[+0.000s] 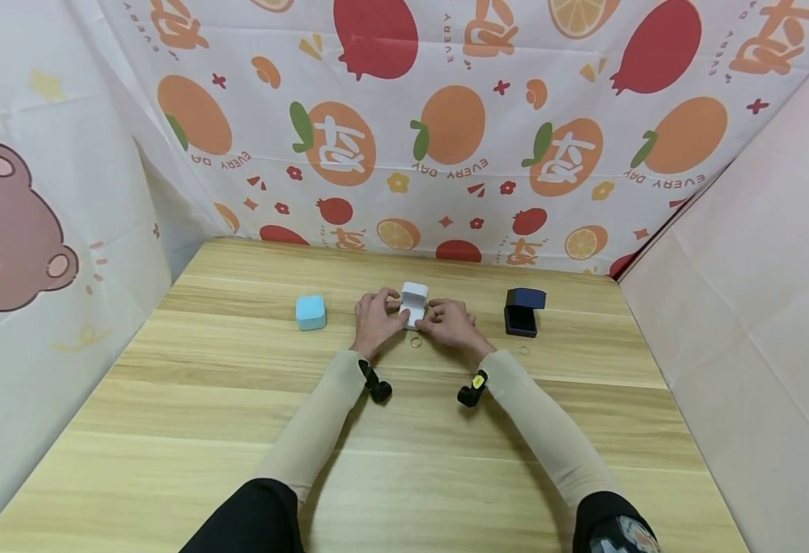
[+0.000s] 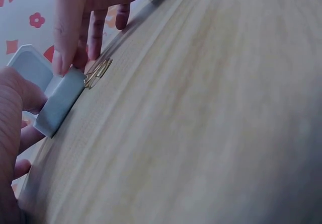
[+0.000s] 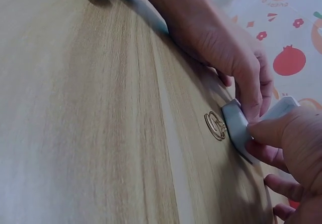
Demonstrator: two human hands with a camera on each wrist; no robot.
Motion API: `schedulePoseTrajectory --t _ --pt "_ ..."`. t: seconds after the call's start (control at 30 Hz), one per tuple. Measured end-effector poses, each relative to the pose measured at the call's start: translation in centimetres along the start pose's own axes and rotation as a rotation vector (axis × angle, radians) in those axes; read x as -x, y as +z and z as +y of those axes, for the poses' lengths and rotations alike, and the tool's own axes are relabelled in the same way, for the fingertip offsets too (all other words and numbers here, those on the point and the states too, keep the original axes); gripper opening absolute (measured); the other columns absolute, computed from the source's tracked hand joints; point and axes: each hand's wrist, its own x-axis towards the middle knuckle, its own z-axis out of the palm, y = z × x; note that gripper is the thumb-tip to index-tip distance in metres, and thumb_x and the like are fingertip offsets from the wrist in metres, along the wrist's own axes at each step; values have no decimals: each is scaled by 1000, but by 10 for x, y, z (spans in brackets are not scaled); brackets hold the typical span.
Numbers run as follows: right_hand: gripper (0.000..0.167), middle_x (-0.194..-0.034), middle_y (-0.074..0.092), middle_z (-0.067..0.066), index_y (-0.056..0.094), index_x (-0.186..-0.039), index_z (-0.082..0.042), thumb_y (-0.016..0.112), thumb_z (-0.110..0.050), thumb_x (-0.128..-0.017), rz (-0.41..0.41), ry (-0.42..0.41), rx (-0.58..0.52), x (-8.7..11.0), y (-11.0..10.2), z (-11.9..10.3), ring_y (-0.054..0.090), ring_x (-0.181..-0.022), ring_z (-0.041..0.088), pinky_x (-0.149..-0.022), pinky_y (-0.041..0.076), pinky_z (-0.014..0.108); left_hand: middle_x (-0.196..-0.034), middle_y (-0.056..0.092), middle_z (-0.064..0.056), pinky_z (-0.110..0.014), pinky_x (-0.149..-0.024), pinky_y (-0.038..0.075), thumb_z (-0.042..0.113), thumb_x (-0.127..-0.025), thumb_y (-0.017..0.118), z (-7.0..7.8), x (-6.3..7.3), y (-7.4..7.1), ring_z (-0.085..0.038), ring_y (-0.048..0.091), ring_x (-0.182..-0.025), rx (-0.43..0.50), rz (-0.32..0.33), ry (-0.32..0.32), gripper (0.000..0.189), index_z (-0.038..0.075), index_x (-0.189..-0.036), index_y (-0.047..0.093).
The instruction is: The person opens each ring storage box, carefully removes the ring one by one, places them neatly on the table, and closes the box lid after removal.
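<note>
Both your hands on the white box (image 1: 414, 298): left hand (image 1: 375, 321) pinching its near side, right hand (image 1: 451, 322) pinching opposite. Lid up. Gold ring (image 2: 98, 74) on the table (image 1: 411, 461), just your side of the fingertips. Step in hand, by the look: opening and steadying the box. Next move likely calls for one hand steadying, the other freed. Cloth (image 1: 390, 211) beyond your hands reads "EVERY DAY", inverted; no label legible on the box.

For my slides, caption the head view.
Left hand and right hand hold an open white box, a golden ring lying just in front.
</note>
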Motion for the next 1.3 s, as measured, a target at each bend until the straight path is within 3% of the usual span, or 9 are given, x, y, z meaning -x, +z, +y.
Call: schedulePoseTrajectory --t 0.37,0.63,0.83,1.03,1.13,1.3 --pt "26 -152 55 5 76 -78 -19 76 -42 -91 14 25 20 -6 4 4 36 -144 40 -107 22 60 -111 79 -7 -50 -119 24 31 -88 74 -2 -1 1 -32 50 -122 -40 9 5 31 13 -112 65" --pt "24 -155 50 8 77 -83 -19 77 -42 -90 0 7 -2 -7 0 9 30 -147 38 -114 18 60 -113 79 -7 -52 -118 26 35 -88 75 0 -2 -6 -33 51 -125 -71 -44 21 42 11 -120 62" --pt "24 -156 50 7 78 -90 -20 76 -44 -89 -7 -11 17 -8 -1 13 29 -148 38 -114 18 59 -110 79 -9 -49 -105 42 41 -87 79 4 -7 -15 -34 63 -112 -149 -93 95 68 8 -138 50" --pt "24 -154 51 7 78 -90 -20 77 -44 -88 -9 -14 13 -7 -1 17 30 -148 38 -114 18 58 -96 79 -7 -46 -86 53 49 -83 81 11 -10 -18 -30 69 -94 -290 -91 155 85 10 -147 41" --pt "24 -154 52 6 78 -89 -21 77 -46 -88 -8 -12 14 -7 -1 18 30 -148 38 -114 18 58 -86 77 -6 -49 -90 53 50 -83 80 14 -11 -19 -31 70 -91 -389 -67 240 85 10 -147 41" --pt "25 -155 51 5 78 -88 -24 76 -48 -88 -7 -21 16 -9 -2 19 30 -148 38 -114 18 59 -79 75 -7 -56 -100 49 45 -87 77 19 -13 -19 -34 69 -99 -509 -62 350 79 10 -147 40"
